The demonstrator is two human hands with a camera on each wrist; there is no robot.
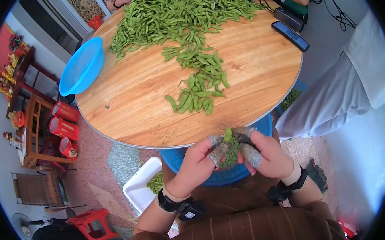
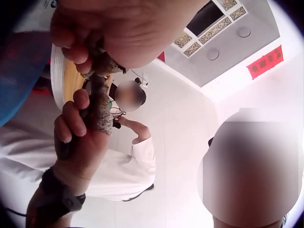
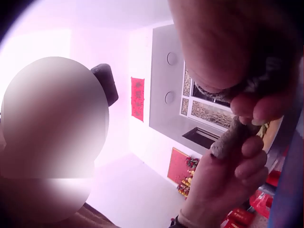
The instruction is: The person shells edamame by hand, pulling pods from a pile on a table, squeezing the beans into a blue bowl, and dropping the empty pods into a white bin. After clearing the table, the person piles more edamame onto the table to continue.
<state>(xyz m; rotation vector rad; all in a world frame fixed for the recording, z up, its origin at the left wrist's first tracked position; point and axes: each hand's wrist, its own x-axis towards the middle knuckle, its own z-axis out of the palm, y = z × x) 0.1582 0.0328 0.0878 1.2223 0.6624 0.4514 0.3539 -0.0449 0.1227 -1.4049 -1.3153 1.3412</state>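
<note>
2 hands, 1 pod, near edge of table.
Grip: left hand [image 1: 195, 162] and right hand [image 1: 268, 155] meet just off the near rim of the round table [image 1: 133, 102]. Thumbs and taped fingers [image 1: 251, 155] of both are clamped on 1 green pod [image 1: 227, 134], held upright between them over a blue basin [image 1: 174, 159] with more green inside. Small heap [image 1: 199, 90] mid-table, big pile [image 1: 180, 14] at the far side. Blue bowl [image 1: 81, 67] overhangs the left rim; white tray [image 1: 139, 186] sits below on the floor.

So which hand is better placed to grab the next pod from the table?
Probably the left. Both hands pinch one pod, but the left hand lies nearer the closest loose pods; the right hand is further aside.
</note>
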